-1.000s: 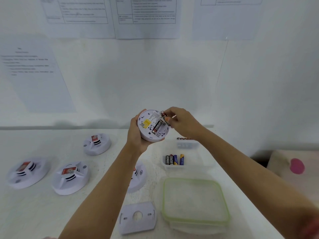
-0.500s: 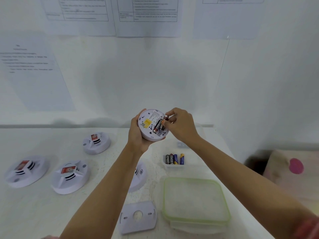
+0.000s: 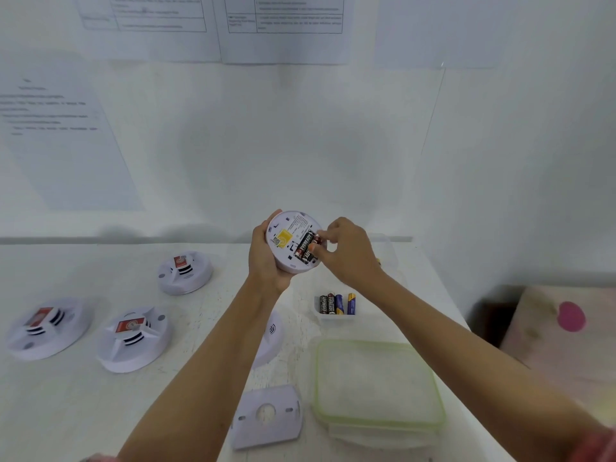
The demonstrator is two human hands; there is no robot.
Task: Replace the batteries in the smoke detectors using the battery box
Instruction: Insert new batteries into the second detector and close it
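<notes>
**Smoke detector in the hands, battery bay exposed.** The smoke detector [image 3: 293, 241] is raised above the tabletop [image 3: 83, 411] with its underside toward me. My left hand [image 3: 266, 258] holds it, fingers [image 3: 265, 228] curled round the rim.

In the open bay a black Eveready cell [image 3: 304, 249] lies seated. A second battery [image 3: 316, 242] sits at the bay's right edge, pinched by the curled fingers [image 3: 328, 235] of my right hand [image 3: 346, 251]. Whether this battery is fully seated cannot be told. A yellow label [image 3: 284, 235] lies left of the bay.

On the tabletop below my right wrist stands the clear battery box [image 3: 333, 319]. It holds four batteries [image 3: 336, 303] side by side, two black and two blue-and-gold.

Nearer me is a green-rimmed clear container [image 3: 378, 385]; I cannot tell whether it is a lid alone or a closed box. Just to its left a white mounting plate [image 3: 268, 416] with a central hole lies flat.

Another detector [image 3: 271, 335] rests partly hidden under my left forearm.

Three more detectors [image 3: 185, 271], [image 3: 133, 338], [image 3: 46, 325] lie well apart to the left, each with a red-labelled centre facing up.

Printed sheets [image 3: 283, 25] hang on the wall behind.
</notes>
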